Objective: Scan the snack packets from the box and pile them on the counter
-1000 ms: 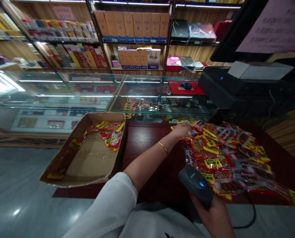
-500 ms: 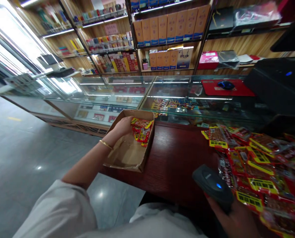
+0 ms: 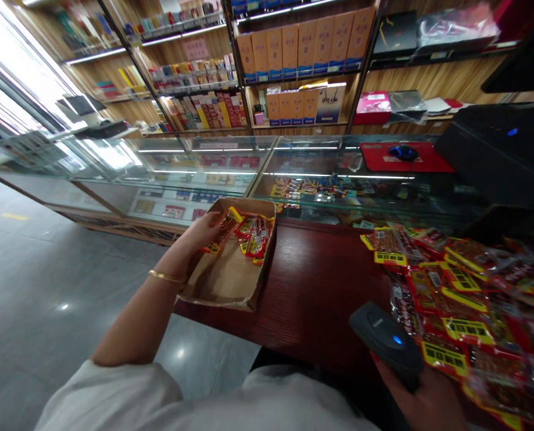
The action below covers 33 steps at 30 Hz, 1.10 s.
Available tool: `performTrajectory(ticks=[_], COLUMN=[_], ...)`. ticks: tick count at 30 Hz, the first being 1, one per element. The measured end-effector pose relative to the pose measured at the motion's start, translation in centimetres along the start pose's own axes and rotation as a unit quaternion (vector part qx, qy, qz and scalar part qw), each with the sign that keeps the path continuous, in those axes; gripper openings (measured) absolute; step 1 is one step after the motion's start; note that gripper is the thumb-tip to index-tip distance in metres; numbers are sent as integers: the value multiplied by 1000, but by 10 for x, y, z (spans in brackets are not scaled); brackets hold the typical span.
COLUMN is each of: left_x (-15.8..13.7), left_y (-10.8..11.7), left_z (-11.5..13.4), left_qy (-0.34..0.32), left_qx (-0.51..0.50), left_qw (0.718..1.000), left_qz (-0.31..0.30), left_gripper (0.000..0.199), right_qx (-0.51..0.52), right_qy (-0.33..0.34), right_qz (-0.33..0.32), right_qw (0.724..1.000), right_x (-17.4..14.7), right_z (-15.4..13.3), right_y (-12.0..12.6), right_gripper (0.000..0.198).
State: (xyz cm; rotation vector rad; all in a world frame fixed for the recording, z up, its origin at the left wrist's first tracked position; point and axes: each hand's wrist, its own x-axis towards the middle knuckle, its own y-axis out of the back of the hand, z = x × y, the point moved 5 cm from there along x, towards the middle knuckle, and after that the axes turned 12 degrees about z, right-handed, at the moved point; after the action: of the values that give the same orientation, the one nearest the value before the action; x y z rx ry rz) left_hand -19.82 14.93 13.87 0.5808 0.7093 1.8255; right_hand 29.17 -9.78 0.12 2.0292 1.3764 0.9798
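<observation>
A red-and-yellow snack packet (image 3: 224, 227) lies toward the far left corner of a shallow cardboard box (image 3: 224, 278), left of the frame's centre, directly at the fingertips of the person's left hand (image 3: 202, 233). That hand reaches over the box's left wall with its fingers bent toward the packet and touching it; whether they pinch it or merely rest on it cannot be told. Just to the right of these fingers, more packets (image 3: 255, 236) lie loosely together against the box's right wall, while the near part of its floor shows bare cardboard. A gold bracelet (image 3: 166, 276) circles the left wrist. The box stands on a dark red table (image 3: 307, 275), at its left end. At the lower right, the right hand (image 3: 433, 392) is wrapped around the handle of a black scanner (image 3: 386, 341), whose blue light glows. Beyond the scanner, a heap of similar packets (image 3: 464, 299) fills the right side of the frame, well apart from the box. Behind the table runs a glass display counter (image 3: 195, 161), bearing a red mat (image 3: 370, 157) with a computer mouse (image 3: 403, 152) at the upper right.
</observation>
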Motion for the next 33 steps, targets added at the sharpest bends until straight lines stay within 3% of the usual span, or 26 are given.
performTrajectory(ticks=[2, 4, 7, 10, 13, 16, 18, 21, 22, 24, 27, 33], left_x=[-33, -72, -126, -162, -175, -174, -175, -178, -178, -176, -176, -177], left_y=[2, -11, -60, -124, -172, -194, -200, -203, -203, -205, -211, -229], left_z=[15, 37, 67, 82, 78, 64, 57, 53, 52, 50, 44, 30], left_qy=[51, 88, 136, 169, 194, 238, 298, 376, 383, 375, 356, 331], left_qx=[-151, -283, -401, -436, -456, -489, -506, -526, -533, -538, -519, -438], left_qw=[987, 952, 892, 851, 830, 800, 751, 659, 641, 635, 647, 679], left_qz=[-37, -84, -162, -237, -254, -254, -302, -385, -398, -408, -430, -488], left_gripper=[54, 49, 42, 35, 33, 29, 22, 47, 51, 45, 38, 75], right_qx=[14, 32, 44, 51, 43, 29, 22, 23, 26, 34, 35, 18], right_qy=[1, -3, -22, -9, 17, 39, 48, 65, 72, 82, 74, 77], right_qz=[-2, 4, 25, 28, 34, 27, 27, 45, 45, 31, 3, -18], right_qw=[1000, 999, 998, 998, 998, 998, 998, 997, 996, 996, 997, 997], right_x=[5, 10, 16, 19, 18, 14, 11, 11, 12, 14, 17, 18], right_z=[-8, -19, -35, -46, -45, -37, -34, -38, -41, -49, -56, -55], right_y=[0, 3, 11, 20, 29, 32, 30, 28, 27, 25, 22, 16], right_gripper=[35, 35, 34, 32, 30, 30, 31, 31, 31, 31, 31, 33])
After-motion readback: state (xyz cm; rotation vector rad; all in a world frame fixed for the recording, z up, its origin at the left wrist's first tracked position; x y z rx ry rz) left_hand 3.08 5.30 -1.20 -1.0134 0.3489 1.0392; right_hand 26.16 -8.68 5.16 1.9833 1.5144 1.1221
